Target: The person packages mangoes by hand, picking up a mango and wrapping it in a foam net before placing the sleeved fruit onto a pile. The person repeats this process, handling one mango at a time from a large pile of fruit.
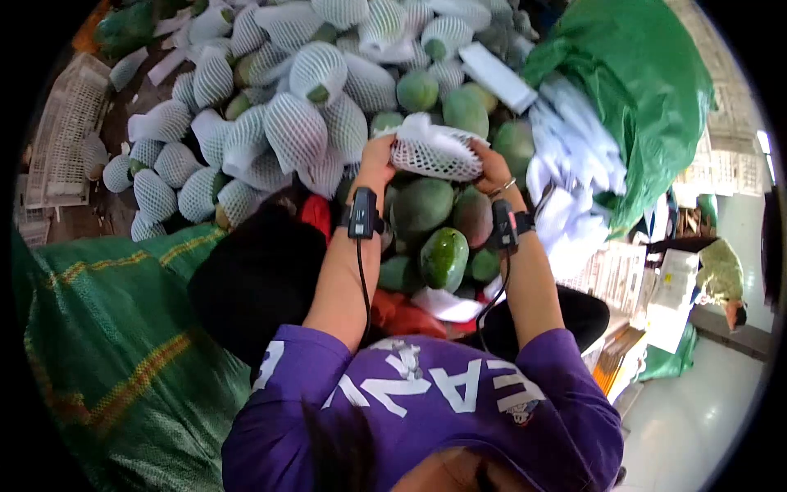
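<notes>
A white foam net sleeve (438,157) is held level between my two hands, above a heap of bare green mangoes (422,205). My left hand (379,160) grips its left end, and my right hand (493,166) has fingers closed on the right end. Dark gaps show through the mesh; I cannot tell whether a mango is inside. Below the hands, a shiny bright green mango (444,259) lies nearest my body. Beyond and to the left spreads a large pile of mangoes in foam nets (295,131).
Flattened white foam sleeves (574,139) lie at the right against a big green plastic bag (623,82). A green woven sack (123,328) fills the lower left. Plastic crates stand at the far left (65,135) and the right (611,279).
</notes>
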Demonstrator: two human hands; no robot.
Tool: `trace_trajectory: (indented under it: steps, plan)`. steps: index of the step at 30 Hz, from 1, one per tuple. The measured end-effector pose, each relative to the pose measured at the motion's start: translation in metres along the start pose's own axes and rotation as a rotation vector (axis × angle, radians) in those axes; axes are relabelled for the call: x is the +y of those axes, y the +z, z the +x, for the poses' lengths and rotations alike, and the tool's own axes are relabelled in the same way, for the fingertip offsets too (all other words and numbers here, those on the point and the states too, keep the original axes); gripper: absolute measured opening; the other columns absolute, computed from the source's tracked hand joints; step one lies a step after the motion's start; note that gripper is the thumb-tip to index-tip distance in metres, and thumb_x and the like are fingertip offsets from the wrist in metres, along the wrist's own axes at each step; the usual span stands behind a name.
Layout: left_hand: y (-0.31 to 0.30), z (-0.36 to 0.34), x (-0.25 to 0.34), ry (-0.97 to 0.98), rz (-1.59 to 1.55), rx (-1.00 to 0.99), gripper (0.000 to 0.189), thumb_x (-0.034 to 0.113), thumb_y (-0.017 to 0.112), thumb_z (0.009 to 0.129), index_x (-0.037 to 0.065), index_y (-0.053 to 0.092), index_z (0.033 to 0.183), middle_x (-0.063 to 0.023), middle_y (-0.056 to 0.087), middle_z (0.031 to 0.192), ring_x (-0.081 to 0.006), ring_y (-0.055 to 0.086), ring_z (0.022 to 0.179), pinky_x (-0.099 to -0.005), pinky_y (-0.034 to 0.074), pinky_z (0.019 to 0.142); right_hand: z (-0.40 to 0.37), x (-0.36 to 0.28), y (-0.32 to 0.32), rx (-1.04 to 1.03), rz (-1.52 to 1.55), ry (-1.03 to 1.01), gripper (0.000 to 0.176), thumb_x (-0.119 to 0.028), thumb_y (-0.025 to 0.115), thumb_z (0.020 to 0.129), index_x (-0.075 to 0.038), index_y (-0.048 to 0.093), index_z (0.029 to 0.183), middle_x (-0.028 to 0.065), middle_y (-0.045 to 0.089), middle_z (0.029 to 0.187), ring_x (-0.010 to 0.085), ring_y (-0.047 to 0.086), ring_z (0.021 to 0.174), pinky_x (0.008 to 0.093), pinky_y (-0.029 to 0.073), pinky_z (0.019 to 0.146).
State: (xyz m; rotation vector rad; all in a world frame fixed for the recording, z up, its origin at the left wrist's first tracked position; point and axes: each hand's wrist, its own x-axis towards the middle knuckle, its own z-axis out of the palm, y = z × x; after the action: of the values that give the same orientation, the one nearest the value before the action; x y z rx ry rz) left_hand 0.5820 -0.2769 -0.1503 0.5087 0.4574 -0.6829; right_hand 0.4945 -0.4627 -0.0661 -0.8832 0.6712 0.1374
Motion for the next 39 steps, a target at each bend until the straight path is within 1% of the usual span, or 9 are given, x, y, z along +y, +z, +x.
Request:
trace_trajectory:
  steps: [11,16,18,20,22,24,28,33,39]
  plan:
    - [-0.059,-0.080,-0.025,-0.346,1.385,0.118,0.029,0.021,0.051,0.076,-0.002,0.055,0.092,-0.0134,0.060,0.085,-0.0220,0.058,0.071,-0.0310,0.046,0.058,-0.116,0.086,-0.037,0.396,-0.335,-0.040,0.022,-0.020,0.048,0.082,0.000,0.054,0.087,0.0077,0.059,0.082,0.0189,0.056,0.072,0.0316,0.045,0.064]
    - [-0.255,-0.025,-0.033,0.091,2.644,-1.070,0.022,0.018,0.057,0.068,0.000,0.060,0.081,-0.0183,0.060,0.080,-0.0276,0.060,0.070,-0.0358,0.048,0.058,-0.100,0.186,-0.072,0.105,-0.531,0.054,0.025,-0.021,0.051,0.080,0.000,0.054,0.092,0.0116,0.059,0.081,0.0209,0.057,0.073,0.0301,0.044,0.065]
    - [-0.266,-0.055,-0.028,0.199,2.937,-0.867,0.017,0.014,0.052,0.071,0.004,0.061,0.080,-0.0132,0.061,0.077,-0.0265,0.060,0.072,-0.0360,0.048,0.059,-0.103,0.214,-0.058,0.053,-0.461,0.214,0.041,-0.034,0.053,0.076,0.004,0.055,0.092,0.0178,0.058,0.079,0.0277,0.056,0.073,0.0351,0.043,0.065]
    - [-0.225,-0.113,-0.023,-0.187,2.363,-0.212,0.032,0.024,0.040,0.079,0.002,0.058,0.094,-0.0187,0.058,0.092,-0.0258,0.057,0.086,-0.0331,0.044,0.071,-0.098,0.245,-0.053,0.107,-0.228,0.324,0.054,-0.044,0.052,0.075,0.008,0.055,0.089,0.0227,0.058,0.076,0.0334,0.056,0.072,0.0384,0.043,0.064]
    - [-0.230,-0.117,-0.009,0.023,2.118,-0.303,0.032,0.026,0.041,0.078,0.004,0.058,0.093,-0.0186,0.057,0.091,-0.0275,0.056,0.088,-0.0343,0.044,0.072,-0.084,0.243,-0.053,0.116,-0.867,0.127,0.053,-0.044,0.053,0.075,0.008,0.056,0.082,0.0207,0.058,0.074,0.0259,0.057,0.067,0.0362,0.043,0.061]
    - [-0.196,-0.108,-0.016,0.104,2.152,0.126,0.031,0.026,0.045,0.073,0.002,0.059,0.086,-0.0189,0.059,0.081,-0.0292,0.058,0.079,-0.0345,0.044,0.065,-0.095,0.202,-0.033,0.162,-0.940,0.047,0.051,-0.044,0.051,0.076,0.007,0.056,0.078,0.0211,0.058,0.074,0.0246,0.058,0.068,0.0346,0.043,0.062]
    - [-0.078,-0.132,-0.041,0.165,1.253,0.228,0.031,0.025,0.043,0.078,-0.001,0.058,0.081,-0.0175,0.060,0.074,-0.0283,0.058,0.069,-0.0372,0.042,0.058,-0.059,0.150,-0.072,0.371,-1.125,-0.410,0.030,-0.027,0.056,0.073,0.003,0.058,0.077,0.0221,0.058,0.073,0.0324,0.058,0.071,0.0392,0.044,0.062]
    - [-0.102,-0.054,-0.116,0.101,1.194,0.405,0.055,0.031,0.041,0.081,0.009,0.025,0.129,-0.0177,0.047,0.116,-0.0286,0.048,0.102,-0.0329,0.039,0.081,-0.036,0.069,-0.073,0.634,-1.226,-0.436,0.029,-0.026,0.049,0.075,-0.002,0.058,0.088,0.0223,0.057,0.084,0.0369,0.054,0.081,0.0430,0.042,0.072]
    - [-0.057,-0.063,-0.091,-0.316,0.843,0.207,0.052,0.044,0.033,0.083,0.010,0.035,0.122,-0.0089,0.050,0.111,-0.0244,0.052,0.095,-0.0399,0.046,0.070,0.015,0.054,-0.059,0.363,-1.467,-0.181,0.040,-0.034,0.044,0.078,0.002,0.058,0.091,0.0240,0.055,0.095,0.0377,0.052,0.089,0.0414,0.040,0.080]
